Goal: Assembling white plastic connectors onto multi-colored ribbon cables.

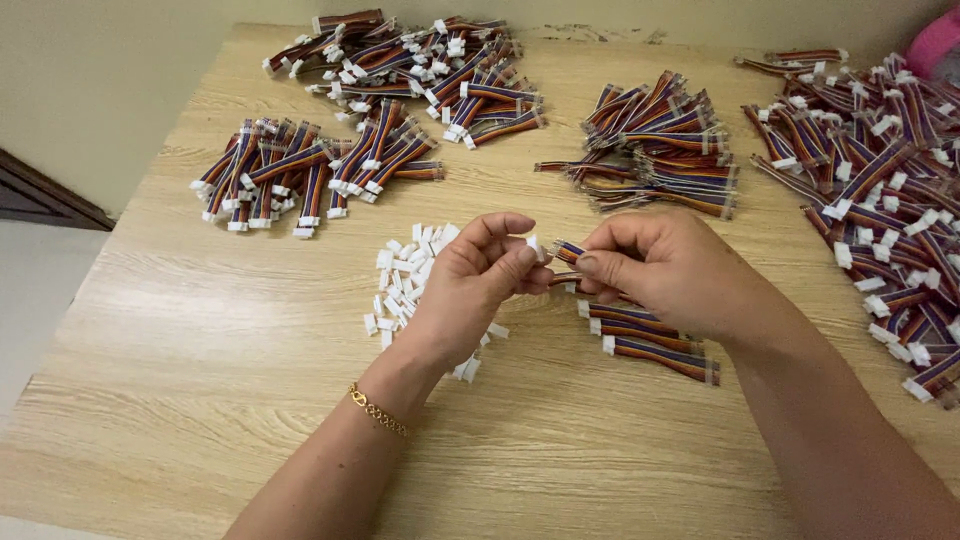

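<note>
Pinching white connector (533, 243), cable end (568, 251); fingers (512, 262) hiding join.

Left hand (470, 285) and right hand (655, 265) meet fingertip to fingertip, both pinched, forearms angled inward.

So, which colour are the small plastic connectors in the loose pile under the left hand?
White. The loose connector pile shows best in the head view, beside the left hand.
</note>
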